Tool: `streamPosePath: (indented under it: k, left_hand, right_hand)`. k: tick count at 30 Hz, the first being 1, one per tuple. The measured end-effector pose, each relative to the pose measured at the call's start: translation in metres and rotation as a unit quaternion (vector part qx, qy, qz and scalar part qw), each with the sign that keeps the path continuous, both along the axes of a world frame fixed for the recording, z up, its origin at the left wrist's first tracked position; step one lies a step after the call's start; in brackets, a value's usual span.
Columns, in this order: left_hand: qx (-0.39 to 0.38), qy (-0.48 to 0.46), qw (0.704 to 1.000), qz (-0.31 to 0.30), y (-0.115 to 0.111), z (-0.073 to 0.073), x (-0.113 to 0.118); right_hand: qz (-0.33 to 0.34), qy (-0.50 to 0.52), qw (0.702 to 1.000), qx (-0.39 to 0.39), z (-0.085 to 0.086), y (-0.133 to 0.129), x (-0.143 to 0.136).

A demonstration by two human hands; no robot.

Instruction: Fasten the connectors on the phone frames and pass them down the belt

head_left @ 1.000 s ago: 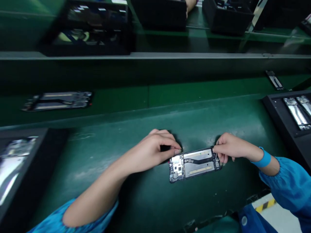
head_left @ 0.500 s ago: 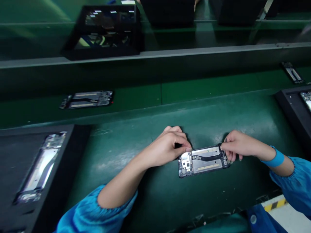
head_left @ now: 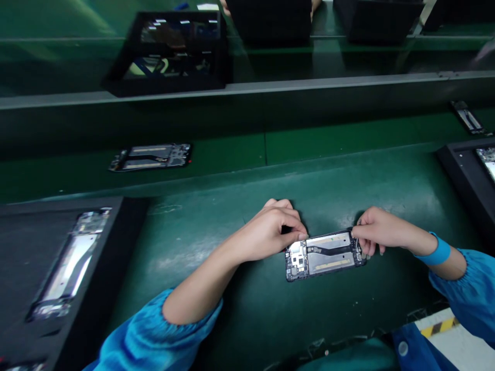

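In the head view, an opened phone [head_left: 324, 255] lies flat on the green worktop [head_left: 240, 299], its long side running left to right, with bare circuit parts and a dark strip across its middle showing. The left hand [head_left: 273, 231] is curled at the phone's left end, thumb and forefinger pressed together at the upper left corner; whether a small part sits between the fingertips cannot be told. The right hand [head_left: 377, 230] is at the phone's right end, its fingers closed on the upper right corner, with something thin and pale showing just above the knuckles. Both forearms come out of blue sleeves, and the right wrist wears a blue band [head_left: 439, 250]. To the left, a black tray [head_left: 46, 268] rests on the worktop with another shiny phone frame [head_left: 69, 268] in it, well apart from the hands. Behind, on a green belt [head_left: 328, 139], lies a further opened phone [head_left: 152, 156], and a small one [head_left: 467, 117] lies far right. Another black tray [head_left: 464, 175] stands at the right edge. Beyond a grey rail [head_left: 270, 85], a black bin [head_left: 170, 51] holds blurred items.
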State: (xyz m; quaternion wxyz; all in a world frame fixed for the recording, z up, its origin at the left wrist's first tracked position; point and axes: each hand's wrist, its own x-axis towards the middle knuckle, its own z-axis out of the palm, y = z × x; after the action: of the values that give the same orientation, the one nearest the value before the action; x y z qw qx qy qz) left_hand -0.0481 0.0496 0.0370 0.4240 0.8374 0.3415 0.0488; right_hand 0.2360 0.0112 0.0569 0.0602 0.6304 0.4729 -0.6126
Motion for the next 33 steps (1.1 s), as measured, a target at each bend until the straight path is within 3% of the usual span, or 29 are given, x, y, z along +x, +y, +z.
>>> streamPosePath:
  k: [9,18,25,33]
  left_hand:
    - [-0.006,0.005,1.0,0.0,0.002,0.0,0.001]
    - [0.023,0.007,0.999,-0.021,0.0,0.004,0.011]
    - [-0.014,-0.012,0.999,-0.031,0.004,0.005,0.006]
    - [0.006,0.013,1.0,-0.028,0.002,0.007,0.009]
  right_hand:
    - [0.008,0.019,1.0,0.017,-0.01,-0.001,0.005]
    - [-0.003,-0.001,1.0,0.023,-0.005,-0.002,-0.001]
    - [-0.007,0.006,1.0,0.025,-0.005,-0.003,0.0]
    - [-0.008,0.015,0.999,0.03,-0.005,-0.003,0.0]
